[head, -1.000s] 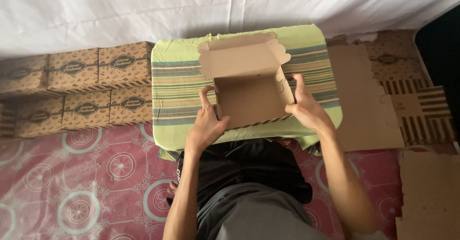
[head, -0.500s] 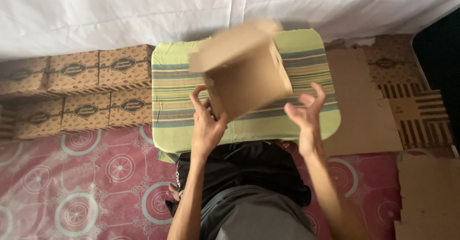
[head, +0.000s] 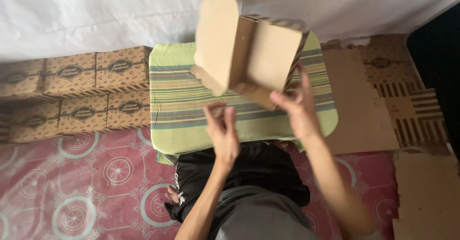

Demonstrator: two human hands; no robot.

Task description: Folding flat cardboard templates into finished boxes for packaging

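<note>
A plain brown cardboard box (head: 249, 53) is up in the air over the far half of a green striped cushion (head: 191, 110), tilted on end with its open lid flap standing tall at the left and its inside facing the camera. The right hand (head: 299, 108) meets the box at its lower right corner, fingers spread and curled against the cardboard; motion blur makes it hard to tell how firmly it grips. The left hand (head: 223, 130) hangs just below the box over the cushion's near edge, fingers loosely parted and holding nothing, apart from the cardboard. Left of the cushion, folded printed boxes (head: 81, 91) stand packed in two rows against the white sheet backdrop (head: 96, 15). Right of the cushion, flat unfolded cardboard blanks (head: 383, 96) lie spread on the floor, some showing brown stripes, with more at the lower right corner. A red patterned floor mat (head: 72, 187) covers the ground in front, and the person's dark clothing shows at the cushion's near edge.
</note>
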